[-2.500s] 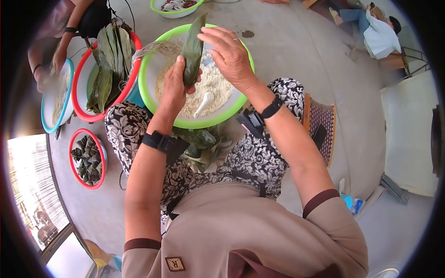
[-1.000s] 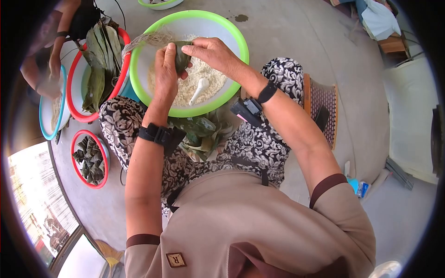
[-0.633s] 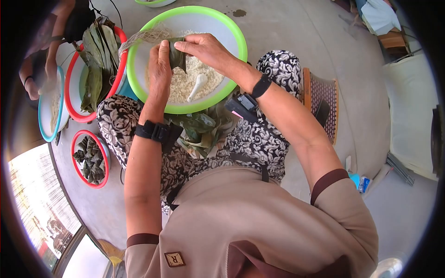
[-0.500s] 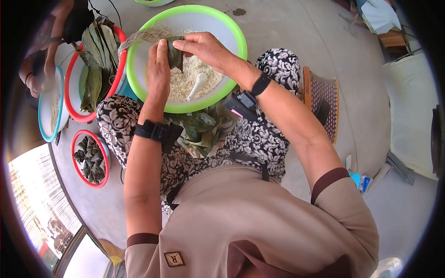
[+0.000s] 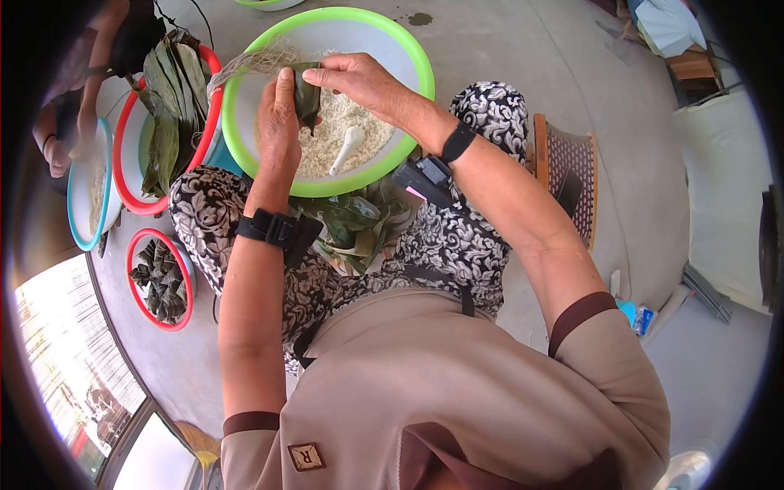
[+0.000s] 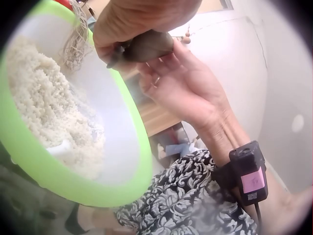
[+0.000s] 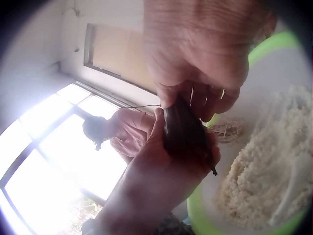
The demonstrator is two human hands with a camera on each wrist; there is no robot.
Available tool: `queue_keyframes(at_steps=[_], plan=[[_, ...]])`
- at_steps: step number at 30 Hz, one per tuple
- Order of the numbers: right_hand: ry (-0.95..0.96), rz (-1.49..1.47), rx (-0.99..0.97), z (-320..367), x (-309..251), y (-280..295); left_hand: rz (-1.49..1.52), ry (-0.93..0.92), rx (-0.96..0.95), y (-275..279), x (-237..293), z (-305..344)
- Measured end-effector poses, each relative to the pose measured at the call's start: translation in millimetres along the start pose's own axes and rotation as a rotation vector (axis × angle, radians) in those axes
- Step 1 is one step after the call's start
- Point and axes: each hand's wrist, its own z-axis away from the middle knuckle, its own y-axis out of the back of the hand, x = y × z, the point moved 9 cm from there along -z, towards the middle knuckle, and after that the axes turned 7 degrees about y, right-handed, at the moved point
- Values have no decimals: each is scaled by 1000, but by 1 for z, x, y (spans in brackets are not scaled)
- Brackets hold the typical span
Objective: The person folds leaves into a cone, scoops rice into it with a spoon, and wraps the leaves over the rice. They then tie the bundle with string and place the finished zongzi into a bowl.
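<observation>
A folded green leaf packet [image 5: 307,96] hangs over the green-rimmed basin [image 5: 423,98] of white rice [image 5: 359,135]. The left hand [image 5: 280,122] grips its left side, thumb laid along the leaf. From the right, the right hand [image 5: 359,80] pinches the packet's upper edge between thumb and fingers. In the right wrist view the dark packet [image 7: 183,129] narrows to a thin tip beside the left hand's fingers. Seen from the left wrist, the packet [image 6: 149,46] lies between both hands. Its contents are hidden. A white spoon [image 5: 349,147] rests in the rice.
Strings [image 5: 261,61] drape over the basin's left rim. Long leaves [image 5: 175,114] stand in a red-rimmed basin [image 5: 122,155]. Wrapped bundles [image 5: 162,282] fill a small red-rimmed basin. More leaves [image 5: 347,216] lie below the rice. Another person's hand [image 5: 59,157] is at far left.
The long upright leaf is now a short folded packet. The right hand has come down from beside the leaf tip and pinches the packet; both hands appear slightly higher and further left.
</observation>
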Motion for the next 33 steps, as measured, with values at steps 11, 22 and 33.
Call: queue_keyframes(at_steps=[11,22,33], plan=[[82,188,24,1,-5,5,72,131,-14,-3,-12,4],[117,223,-9,-1,-4,1,135,194,-21,-1,-23,2],[-57,35,-27,2,9,-5,385,235,219,36,-23,-7]])
